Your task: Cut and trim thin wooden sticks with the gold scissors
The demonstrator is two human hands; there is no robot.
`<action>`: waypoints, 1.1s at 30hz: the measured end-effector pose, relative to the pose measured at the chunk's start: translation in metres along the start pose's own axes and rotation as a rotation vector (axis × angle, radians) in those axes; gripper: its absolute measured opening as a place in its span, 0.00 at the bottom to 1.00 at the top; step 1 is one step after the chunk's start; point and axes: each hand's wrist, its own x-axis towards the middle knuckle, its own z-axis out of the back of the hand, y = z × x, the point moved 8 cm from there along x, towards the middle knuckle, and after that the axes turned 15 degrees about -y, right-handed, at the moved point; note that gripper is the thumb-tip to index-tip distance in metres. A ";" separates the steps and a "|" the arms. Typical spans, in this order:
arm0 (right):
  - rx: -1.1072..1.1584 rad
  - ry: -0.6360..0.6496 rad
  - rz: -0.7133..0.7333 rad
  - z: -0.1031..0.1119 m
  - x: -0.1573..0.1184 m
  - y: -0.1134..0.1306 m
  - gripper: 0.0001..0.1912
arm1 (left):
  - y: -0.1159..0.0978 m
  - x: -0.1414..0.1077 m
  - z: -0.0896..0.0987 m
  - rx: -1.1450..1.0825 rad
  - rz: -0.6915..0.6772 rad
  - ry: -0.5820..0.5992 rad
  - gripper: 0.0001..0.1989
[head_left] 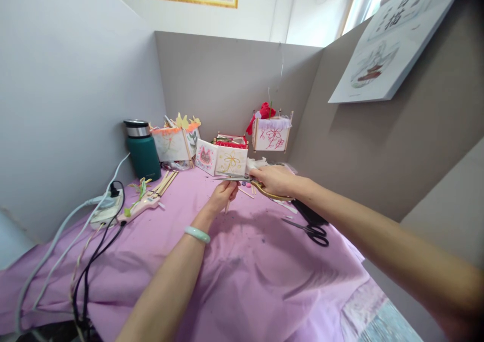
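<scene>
My right hand point(278, 179) is closed around the gold handles of a pair of scissors point(231, 178), whose silvery blades point left, just above my left hand. Pinched together, the fingers of my left hand point(224, 195) hold a thin wooden stick point(227, 208), one end of which shows below the fingers. What lies between the scissor blades is too small to tell. Right behind the blades stands a white panel with a yellow flower drawing point(231, 160), beside one with a pink drawing point(206, 155).
Black scissors point(313, 231) lie on the purple cloth point(242, 281). At the left are a green bottle point(142, 153), a glue gun point(141, 206), sticks point(166, 183) and a power strip point(108, 213) with cables. Decorated boxes point(170, 145) stand behind; a flowered lantern-like box point(271, 135) hangs right. Grey partitions surround the table.
</scene>
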 end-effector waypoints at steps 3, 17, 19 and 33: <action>0.002 -0.002 0.016 0.000 0.000 0.002 0.19 | 0.001 0.000 0.000 0.013 -0.009 0.001 0.18; 0.034 0.023 -0.032 -0.003 -0.004 -0.004 0.18 | 0.004 0.000 -0.008 0.019 0.014 0.051 0.19; 0.041 0.003 -0.058 -0.004 -0.005 -0.003 0.17 | 0.003 0.000 -0.007 0.022 0.006 0.038 0.20; 0.127 -0.153 -0.249 -0.015 -0.015 -0.016 0.16 | -0.010 -0.005 -0.006 0.066 -0.032 0.028 0.18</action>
